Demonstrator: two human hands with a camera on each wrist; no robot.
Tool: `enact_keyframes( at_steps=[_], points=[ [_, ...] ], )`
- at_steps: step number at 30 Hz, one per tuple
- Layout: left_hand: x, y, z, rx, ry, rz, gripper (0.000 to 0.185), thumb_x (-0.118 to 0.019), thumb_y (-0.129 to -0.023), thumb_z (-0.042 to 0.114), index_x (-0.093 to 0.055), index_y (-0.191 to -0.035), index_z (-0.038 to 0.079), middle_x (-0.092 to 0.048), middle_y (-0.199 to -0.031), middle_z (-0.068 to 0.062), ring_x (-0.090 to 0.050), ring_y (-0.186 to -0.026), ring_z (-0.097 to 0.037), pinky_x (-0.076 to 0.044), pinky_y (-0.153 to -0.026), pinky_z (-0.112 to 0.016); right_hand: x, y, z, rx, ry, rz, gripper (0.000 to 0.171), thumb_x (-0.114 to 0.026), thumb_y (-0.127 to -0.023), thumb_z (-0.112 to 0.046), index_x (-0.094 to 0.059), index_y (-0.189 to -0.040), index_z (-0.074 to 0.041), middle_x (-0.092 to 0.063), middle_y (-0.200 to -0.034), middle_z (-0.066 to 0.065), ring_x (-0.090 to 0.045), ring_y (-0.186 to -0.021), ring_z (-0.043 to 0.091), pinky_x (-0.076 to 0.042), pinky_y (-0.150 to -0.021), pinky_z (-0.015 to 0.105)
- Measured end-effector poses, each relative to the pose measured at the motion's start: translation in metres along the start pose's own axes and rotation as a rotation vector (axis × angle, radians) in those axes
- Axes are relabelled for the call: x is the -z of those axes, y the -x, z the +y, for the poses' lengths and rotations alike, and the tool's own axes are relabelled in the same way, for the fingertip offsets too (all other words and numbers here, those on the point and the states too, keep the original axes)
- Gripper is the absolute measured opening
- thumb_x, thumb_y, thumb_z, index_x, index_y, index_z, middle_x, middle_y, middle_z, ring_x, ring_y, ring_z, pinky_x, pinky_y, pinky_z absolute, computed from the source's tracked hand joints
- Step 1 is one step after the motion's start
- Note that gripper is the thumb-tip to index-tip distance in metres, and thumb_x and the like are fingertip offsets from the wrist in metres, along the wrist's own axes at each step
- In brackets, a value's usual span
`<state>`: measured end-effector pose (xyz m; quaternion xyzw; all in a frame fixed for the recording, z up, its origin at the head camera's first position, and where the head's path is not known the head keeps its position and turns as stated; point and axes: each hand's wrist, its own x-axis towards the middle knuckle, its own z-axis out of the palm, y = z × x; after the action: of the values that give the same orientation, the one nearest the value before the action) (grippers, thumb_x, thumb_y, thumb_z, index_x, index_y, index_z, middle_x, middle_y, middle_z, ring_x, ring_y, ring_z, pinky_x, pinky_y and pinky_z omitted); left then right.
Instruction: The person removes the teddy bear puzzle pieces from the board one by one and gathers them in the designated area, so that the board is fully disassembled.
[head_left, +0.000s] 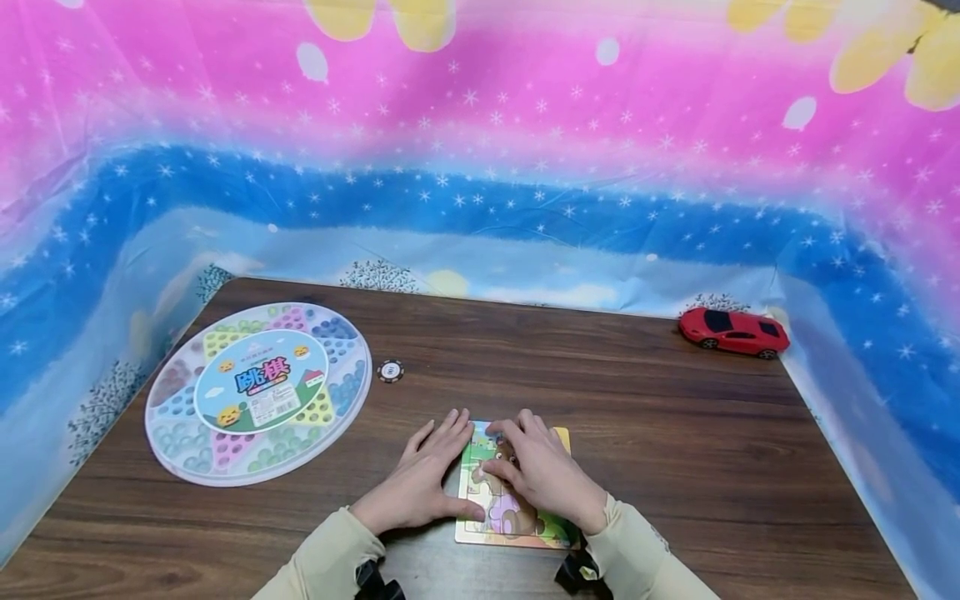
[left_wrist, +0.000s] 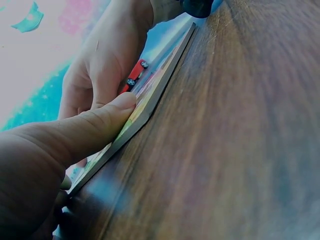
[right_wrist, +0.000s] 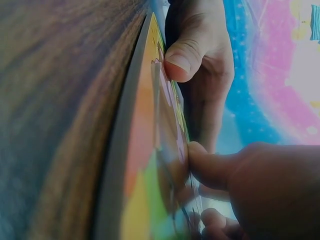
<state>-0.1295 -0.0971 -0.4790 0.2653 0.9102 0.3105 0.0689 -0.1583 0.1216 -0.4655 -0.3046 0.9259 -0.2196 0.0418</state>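
My right hand (head_left: 543, 475) lies spread, fingers pressing the colourful flat cardboard bear puzzle (head_left: 517, 525) beneath it; my left hand (head_left: 427, 479), fingers straight, thumb against its left edge.

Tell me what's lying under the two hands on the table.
A flat picture puzzle board lies under them. The right hand covers its middle; the left hand rests on its left edge. A cartoon animal picture shows; the rest is hidden.
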Motion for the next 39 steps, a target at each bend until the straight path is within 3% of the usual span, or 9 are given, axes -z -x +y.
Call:
enact_keyframes(
  at_steps=[14, 39],
  points=[
    [0.0022, -0.0002, 0.0012, 0.003, 0.013, 0.004, 0.116, -0.074, -0.073, 0.063, -0.020, -0.154, 0.000, -0.015, -0.160, -0.017, -0.010, -0.148, -0.026, -0.005, -0.117, -0.050, 0.0010, -0.0008, -0.0016, 0.018, 0.058, -0.010, 0.045, -0.059, -0.096, -0.043, -0.056, -0.135, -0.019, -0.039, -0.084, -0.008, -0.033, -0.071, 0.014, -0.027, -0.063, 0.029],
    [0.0013, 0.0006, 0.0007, -0.001, 0.014, 0.000, 0.117, -0.075, -0.073, 0.062, -0.019, -0.154, -0.001, -0.014, -0.160, -0.017, -0.010, -0.148, -0.027, -0.004, -0.117, -0.050, 0.0021, -0.0005, -0.0055, 0.002, 0.056, -0.025, 0.044, -0.057, -0.097, -0.044, -0.056, -0.132, -0.016, -0.042, -0.087, -0.009, -0.036, -0.071, 0.012, -0.030, -0.062, 0.029]
  ],
)
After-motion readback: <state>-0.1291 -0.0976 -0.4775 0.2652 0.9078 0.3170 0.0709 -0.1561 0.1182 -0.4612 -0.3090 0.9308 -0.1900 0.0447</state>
